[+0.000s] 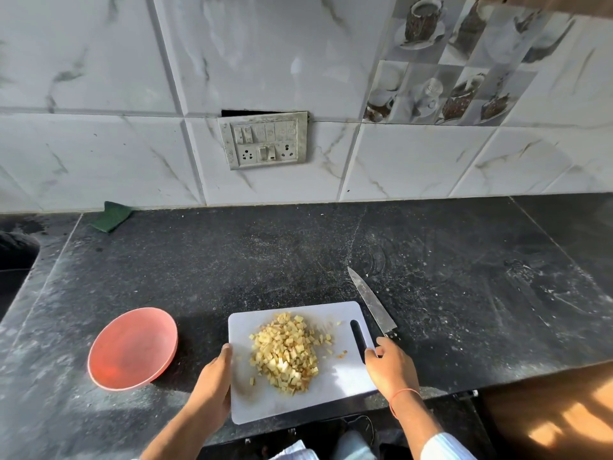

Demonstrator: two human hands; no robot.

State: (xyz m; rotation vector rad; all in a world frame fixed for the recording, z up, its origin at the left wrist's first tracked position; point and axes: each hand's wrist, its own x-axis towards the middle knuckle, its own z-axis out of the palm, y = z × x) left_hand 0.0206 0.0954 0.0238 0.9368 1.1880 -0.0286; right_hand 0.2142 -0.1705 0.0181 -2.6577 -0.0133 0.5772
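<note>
On the near tabletop (pixel 464 277), the white cutting board (pixel 335 393) heaped with diced pieces (pixel 285 353) is gripped at its left edge by the left hand (pixel 212 383), fingers hidden beneath, while the right hand (pixel 393 366) at its right edge curls round a knife (pixel 373 302), hiding the handle.

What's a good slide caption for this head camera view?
Left hand grips a white cutting board of diced yellow pieces; right hand holds a knife beside it, pink bowl nearby.

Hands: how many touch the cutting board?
2. The left hand grips the left edge of the cutting board; the right hand touches its right edge, beside the knife.
</note>
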